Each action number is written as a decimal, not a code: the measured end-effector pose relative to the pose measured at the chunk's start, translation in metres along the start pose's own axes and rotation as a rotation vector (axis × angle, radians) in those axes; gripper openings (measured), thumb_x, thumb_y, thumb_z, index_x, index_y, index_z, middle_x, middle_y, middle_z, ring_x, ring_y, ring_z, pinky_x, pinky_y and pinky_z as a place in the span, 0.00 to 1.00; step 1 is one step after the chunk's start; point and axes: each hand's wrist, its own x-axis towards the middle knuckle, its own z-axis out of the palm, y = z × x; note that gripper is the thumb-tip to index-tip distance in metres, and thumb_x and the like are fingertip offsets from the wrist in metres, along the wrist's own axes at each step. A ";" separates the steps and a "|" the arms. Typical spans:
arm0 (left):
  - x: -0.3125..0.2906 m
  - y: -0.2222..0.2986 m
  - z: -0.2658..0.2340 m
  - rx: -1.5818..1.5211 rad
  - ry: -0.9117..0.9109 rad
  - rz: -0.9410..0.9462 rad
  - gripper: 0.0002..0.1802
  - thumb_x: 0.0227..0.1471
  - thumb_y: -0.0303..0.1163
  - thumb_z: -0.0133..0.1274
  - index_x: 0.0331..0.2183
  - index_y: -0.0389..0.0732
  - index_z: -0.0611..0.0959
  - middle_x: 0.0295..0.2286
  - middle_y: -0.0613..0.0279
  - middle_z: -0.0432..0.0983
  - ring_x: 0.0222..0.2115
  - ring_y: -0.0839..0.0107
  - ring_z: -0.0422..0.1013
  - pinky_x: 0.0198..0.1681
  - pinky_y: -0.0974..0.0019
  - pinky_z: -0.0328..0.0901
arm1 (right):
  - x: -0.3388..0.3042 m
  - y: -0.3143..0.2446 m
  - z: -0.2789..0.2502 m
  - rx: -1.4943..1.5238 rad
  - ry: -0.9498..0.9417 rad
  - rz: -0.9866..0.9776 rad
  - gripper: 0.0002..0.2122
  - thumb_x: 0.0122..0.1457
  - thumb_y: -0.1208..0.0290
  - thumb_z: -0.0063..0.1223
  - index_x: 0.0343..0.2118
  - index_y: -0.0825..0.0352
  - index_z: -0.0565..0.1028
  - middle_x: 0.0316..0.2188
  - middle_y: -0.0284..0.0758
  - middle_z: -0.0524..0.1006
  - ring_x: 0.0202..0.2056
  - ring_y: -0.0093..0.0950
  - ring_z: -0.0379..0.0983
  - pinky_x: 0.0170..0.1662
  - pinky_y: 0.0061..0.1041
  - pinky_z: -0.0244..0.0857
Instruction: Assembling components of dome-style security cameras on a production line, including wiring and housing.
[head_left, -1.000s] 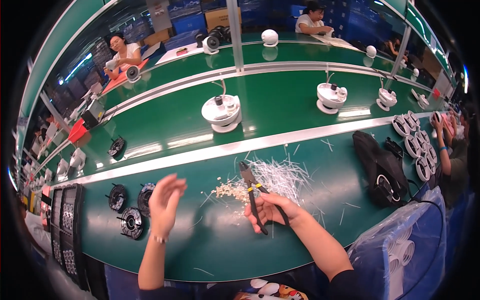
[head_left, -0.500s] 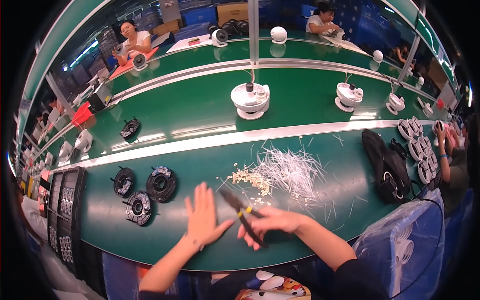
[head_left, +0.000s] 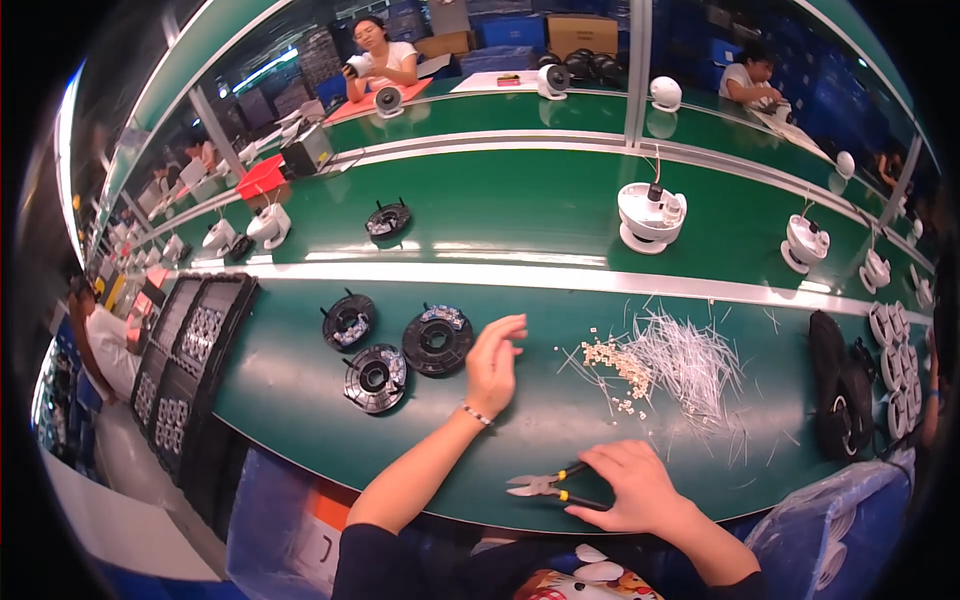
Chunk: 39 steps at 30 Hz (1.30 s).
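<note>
My left hand (head_left: 493, 372) is raised over the bench, fingers loosely bent and spread, with nothing visible in it. It is nearest to a black round part (head_left: 437, 341) with small electronics on its rim. Two similar parts lie beside it, a black one (head_left: 348, 321) and one with a greyer face (head_left: 375, 379). Close to the bench's front edge are diagonal cutters (head_left: 540, 486) with black-and-yellow handles, their jaws and handles apart. My right hand (head_left: 636, 487) is at the handles, thumb and fingers spread to either side; whether it still touches them I cannot tell.
Small cream connectors (head_left: 622, 365) and cut white strips (head_left: 690, 365) are heaped right of centre. A black tray (head_left: 195, 350) stands left; a black bag (head_left: 838, 385) and white rings (head_left: 895, 360) lie right. White housings (head_left: 652, 215) line the raised strip behind. People work beyond.
The view has turned left. My left hand has lifted from flat on the bench towards the black parts. The cutters have come down near the front edge, and my right hand's grip has loosened.
</note>
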 end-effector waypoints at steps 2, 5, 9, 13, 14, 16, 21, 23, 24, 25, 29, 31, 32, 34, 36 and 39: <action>-0.002 -0.009 -0.022 0.056 0.038 -0.074 0.13 0.50 0.24 0.35 0.35 0.34 0.74 0.33 0.58 0.71 0.28 0.73 0.70 0.28 0.74 0.65 | 0.003 0.002 0.021 -0.089 0.018 -0.056 0.24 0.35 0.57 0.60 0.35 0.67 0.70 0.35 0.36 0.68 0.37 0.33 0.63 0.42 0.31 0.55; 0.003 -0.011 -0.012 0.027 0.016 -0.128 0.16 0.52 0.34 0.37 0.36 0.32 0.72 0.30 0.54 0.73 0.25 0.73 0.70 0.27 0.74 0.65 | -0.006 0.020 0.045 -0.119 0.114 -0.063 0.26 0.37 0.55 0.58 0.37 0.67 0.68 0.36 0.37 0.67 0.39 0.34 0.62 0.42 0.36 0.54; 0.000 -0.012 -0.020 0.130 -0.004 -0.139 0.20 0.54 0.39 0.35 0.39 0.33 0.71 0.29 0.55 0.73 0.24 0.75 0.68 0.27 0.76 0.63 | -0.002 0.017 0.050 -0.135 0.247 -0.068 0.30 0.38 0.53 0.55 0.41 0.69 0.64 0.49 0.43 0.57 0.50 0.39 0.53 0.52 0.48 0.41; -0.006 -0.001 -0.023 0.137 -0.161 -0.078 0.15 0.54 0.29 0.33 0.40 0.36 0.70 0.25 0.63 0.70 0.19 0.82 0.61 0.21 0.81 0.56 | -0.054 -0.032 -0.041 -0.121 0.536 -0.190 0.32 0.33 0.58 0.59 0.42 0.72 0.63 0.50 0.49 0.55 0.54 0.48 0.46 0.53 0.56 0.34; -0.015 0.029 -0.012 0.085 -0.165 -0.198 0.14 0.52 0.32 0.39 0.37 0.32 0.71 0.28 0.53 0.73 0.23 0.68 0.68 0.24 0.70 0.64 | -0.079 -0.041 -0.073 -0.127 0.590 -0.158 0.29 0.36 0.62 0.58 0.42 0.71 0.63 0.49 0.49 0.57 0.52 0.47 0.50 0.52 0.52 0.40; -0.016 0.039 -0.004 0.158 -0.218 -0.154 0.15 0.53 0.32 0.36 0.37 0.31 0.71 0.28 0.54 0.73 0.21 0.69 0.67 0.23 0.72 0.64 | -0.139 -0.052 -0.121 -0.245 0.685 0.079 0.25 0.39 0.66 0.56 0.42 0.71 0.65 0.48 0.47 0.60 0.50 0.45 0.56 0.51 0.45 0.48; -0.016 0.033 -0.013 0.292 -0.173 -0.102 0.16 0.54 0.33 0.35 0.38 0.31 0.71 0.25 0.54 0.73 0.19 0.70 0.67 0.20 0.73 0.64 | -0.236 -0.109 -0.196 -0.884 0.988 0.492 0.13 0.38 0.76 0.53 0.32 0.69 0.71 0.33 0.41 0.72 0.34 0.37 0.68 0.38 0.30 0.62; -0.013 0.027 -0.009 0.300 -0.171 -0.101 0.15 0.54 0.31 0.36 0.37 0.30 0.71 0.24 0.53 0.73 0.19 0.69 0.67 0.20 0.73 0.64 | -0.250 -0.110 -0.211 -0.704 0.969 0.637 0.08 0.38 0.77 0.51 0.25 0.70 0.72 0.26 0.39 0.73 0.29 0.33 0.69 0.33 0.28 0.62; -0.013 0.027 -0.011 0.307 -0.185 -0.101 0.15 0.54 0.31 0.36 0.37 0.30 0.71 0.24 0.53 0.73 0.19 0.69 0.67 0.20 0.73 0.64 | -0.258 -0.098 -0.213 -0.468 0.819 0.835 0.06 0.39 0.75 0.51 0.22 0.70 0.72 0.23 0.39 0.73 0.26 0.32 0.69 0.31 0.28 0.62; -0.012 0.026 -0.007 0.333 -0.194 -0.093 0.15 0.53 0.31 0.36 0.37 0.30 0.71 0.24 0.53 0.73 0.19 0.69 0.67 0.20 0.73 0.64 | -0.271 -0.084 -0.217 -0.238 0.657 1.015 0.06 0.40 0.74 0.51 0.20 0.71 0.72 0.21 0.40 0.73 0.24 0.32 0.70 0.29 0.27 0.62; -0.011 0.030 -0.005 0.370 -0.202 -0.080 0.14 0.53 0.30 0.37 0.36 0.30 0.71 0.24 0.52 0.72 0.19 0.69 0.67 0.20 0.73 0.64 | -0.381 -0.014 -0.213 -0.272 -0.239 1.645 0.11 0.43 0.64 0.53 0.23 0.69 0.75 0.18 0.39 0.74 0.20 0.31 0.70 0.25 0.26 0.63; -0.011 0.024 -0.005 0.337 -0.163 -0.127 0.13 0.52 0.29 0.37 0.36 0.30 0.71 0.24 0.53 0.72 0.19 0.69 0.67 0.19 0.73 0.64 | -0.425 0.005 -0.187 0.060 -0.392 1.730 0.14 0.43 0.62 0.56 0.20 0.72 0.75 0.18 0.37 0.74 0.18 0.26 0.70 0.24 0.22 0.66; -0.010 0.023 -0.007 0.317 -0.134 -0.167 0.13 0.52 0.29 0.38 0.35 0.31 0.72 0.24 0.53 0.72 0.18 0.69 0.67 0.19 0.73 0.64 | -0.425 0.012 -0.175 0.392 -0.387 1.799 0.16 0.42 0.60 0.57 0.22 0.71 0.76 0.20 0.36 0.75 0.22 0.23 0.71 0.25 0.20 0.67; -0.009 0.032 -0.007 0.360 -0.139 -0.173 0.12 0.52 0.27 0.37 0.35 0.31 0.72 0.23 0.54 0.72 0.18 0.69 0.66 0.20 0.72 0.64 | -0.428 0.026 -0.144 0.386 -0.462 1.671 0.19 0.43 0.58 0.54 0.28 0.73 0.75 0.24 0.39 0.75 0.26 0.26 0.72 0.29 0.24 0.66; -0.011 0.039 -0.011 0.371 -0.134 -0.176 0.12 0.51 0.26 0.38 0.36 0.31 0.72 0.24 0.54 0.72 0.19 0.69 0.67 0.22 0.72 0.64 | -0.426 0.039 -0.119 0.229 -0.539 1.590 0.22 0.42 0.57 0.52 0.32 0.74 0.73 0.27 0.40 0.75 0.30 0.29 0.72 0.33 0.28 0.65; -0.014 0.029 -0.006 0.396 -0.140 -0.214 0.12 0.51 0.25 0.38 0.37 0.31 0.72 0.24 0.54 0.72 0.20 0.69 0.67 0.22 0.72 0.64 | -0.441 0.053 -0.092 0.284 -0.465 1.569 0.26 0.41 0.56 0.51 0.37 0.75 0.71 0.34 0.45 0.73 0.38 0.34 0.70 0.38 0.31 0.63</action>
